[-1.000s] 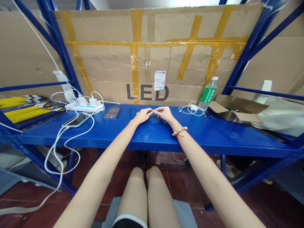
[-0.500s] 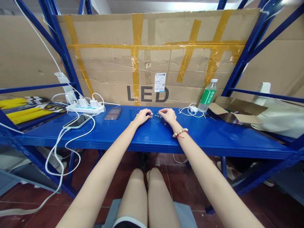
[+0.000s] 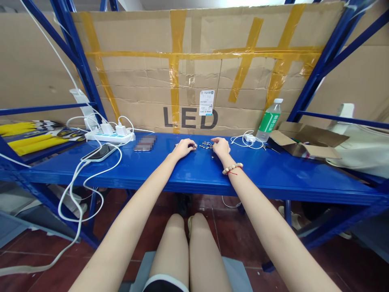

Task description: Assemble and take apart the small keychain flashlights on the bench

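At the bottom centre of the frame were the person's knees (image 3: 186,227), below the blue table (image 3: 194,174). At mid-frame the left hand (image 3: 183,149) rested with fingers curled; whether they were closed on anything could not be told. Just right of centre, the right hand (image 3: 221,147) bent its fingers down beside small shiny pieces (image 3: 206,145), its grip hidden. These pieces lay on the table between the hands. Behind, cardboard (image 3: 146,89) filled the upper centre.
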`<control>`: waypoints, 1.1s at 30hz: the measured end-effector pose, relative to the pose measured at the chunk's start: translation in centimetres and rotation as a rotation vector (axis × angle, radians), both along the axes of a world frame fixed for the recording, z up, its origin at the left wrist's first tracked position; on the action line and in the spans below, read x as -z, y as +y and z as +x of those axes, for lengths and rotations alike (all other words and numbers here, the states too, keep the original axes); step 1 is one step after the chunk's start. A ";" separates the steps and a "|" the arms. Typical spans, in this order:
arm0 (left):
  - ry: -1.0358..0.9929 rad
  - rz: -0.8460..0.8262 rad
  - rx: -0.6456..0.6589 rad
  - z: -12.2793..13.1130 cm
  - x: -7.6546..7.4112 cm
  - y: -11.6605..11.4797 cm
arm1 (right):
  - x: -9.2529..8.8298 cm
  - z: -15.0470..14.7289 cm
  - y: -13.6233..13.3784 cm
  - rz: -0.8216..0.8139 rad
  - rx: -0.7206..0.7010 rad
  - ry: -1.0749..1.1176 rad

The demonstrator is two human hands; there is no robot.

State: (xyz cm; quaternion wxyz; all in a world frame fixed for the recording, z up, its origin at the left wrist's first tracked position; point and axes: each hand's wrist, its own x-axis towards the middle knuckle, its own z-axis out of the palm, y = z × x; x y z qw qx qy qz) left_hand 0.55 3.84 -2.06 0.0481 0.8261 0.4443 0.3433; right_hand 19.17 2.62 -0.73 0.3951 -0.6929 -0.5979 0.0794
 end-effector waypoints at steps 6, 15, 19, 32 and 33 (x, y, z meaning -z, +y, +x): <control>0.001 -0.003 -0.004 0.1 -0.1 0.0 | 0.1 0.2 0.0 -0.044 -0.030 -0.050; 0.009 -0.002 -0.018 0.1 -0.3 -0.2 | 0.5 0.5 0.2 -0.044 -0.065 -0.078; 0.010 -0.003 -0.037 0.1 -0.4 -0.4 | 0.5 0.6 0.2 -0.032 -0.076 -0.076; 0.021 0.003 -0.052 0.2 -0.4 -0.7 | 0.2 0.4 -0.1 -0.031 -0.129 -0.059; 0.021 0.004 -0.054 0.2 -0.4 -0.6 | 0.2 0.4 0.0 -0.031 -0.131 -0.059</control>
